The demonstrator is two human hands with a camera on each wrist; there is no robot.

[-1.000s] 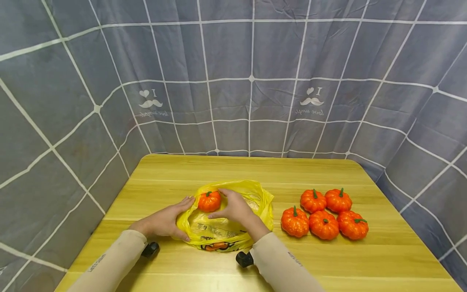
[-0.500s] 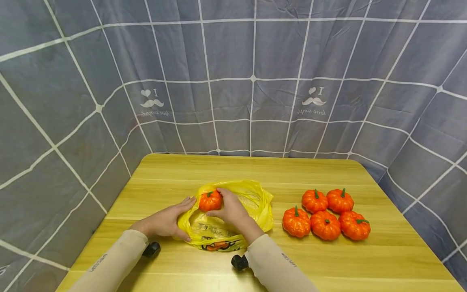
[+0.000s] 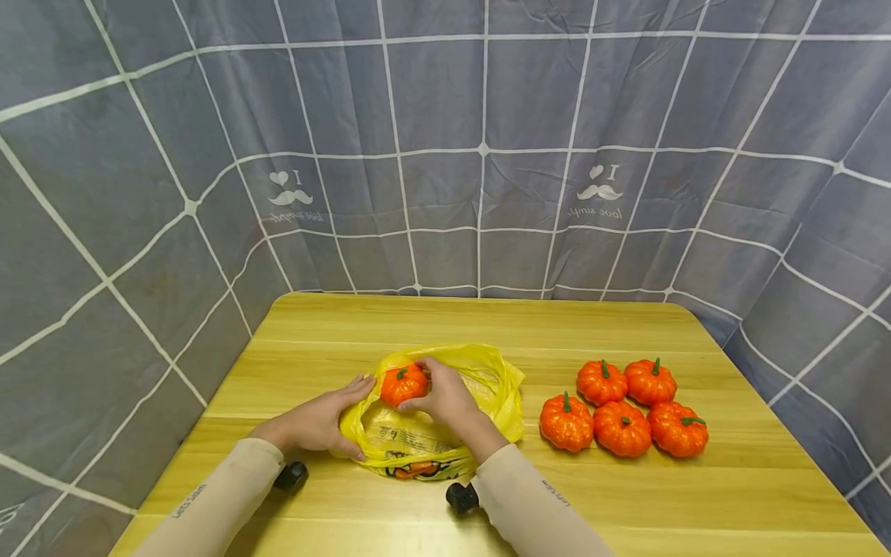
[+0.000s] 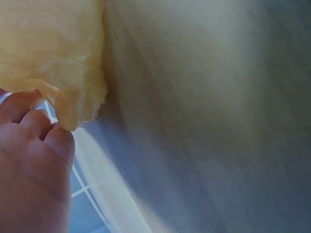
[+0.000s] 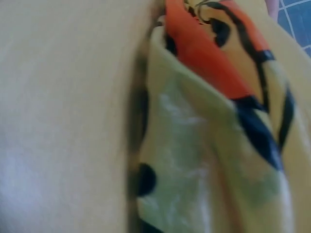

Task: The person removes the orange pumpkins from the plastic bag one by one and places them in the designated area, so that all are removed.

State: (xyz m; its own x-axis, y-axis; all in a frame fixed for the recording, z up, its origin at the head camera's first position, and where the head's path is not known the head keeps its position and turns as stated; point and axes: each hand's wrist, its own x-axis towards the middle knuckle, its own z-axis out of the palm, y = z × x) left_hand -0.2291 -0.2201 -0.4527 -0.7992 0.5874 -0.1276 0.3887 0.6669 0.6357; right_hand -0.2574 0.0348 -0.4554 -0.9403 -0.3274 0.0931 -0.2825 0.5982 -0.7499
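A yellow plastic bag (image 3: pixel 393 452) lies on the table with its mouth spread wide and printed figures on its near side. Within the mouth, at the left, is a small orange toy pumpkin (image 3: pixel 400 387) with a green stem. My right hand (image 3: pixel 448 398) reaches over the bag and grips this pumpkin between thumb and fingers. At the bag's left rim my left hand (image 3: pixel 316 418) holds the edge, thumb and fingers apart. Its curled fingers (image 4: pixel 34 121) meet the bag in the left wrist view. In the right wrist view the printed bag (image 5: pixel 194 145) hides the right hand's grip.
Several more toy pumpkins (image 3: pixel 622 428) stand grouped on the wooden table (image 3: pixel 487 321) to the right of the bag. A grey gridded curtain (image 3: pixel 445 193) hangs behind and along both sides of the table.
My right thumb has closed in on the pumpkin, which has tilted and shifted slightly to the right. The left hand has stayed at the bag's rim.
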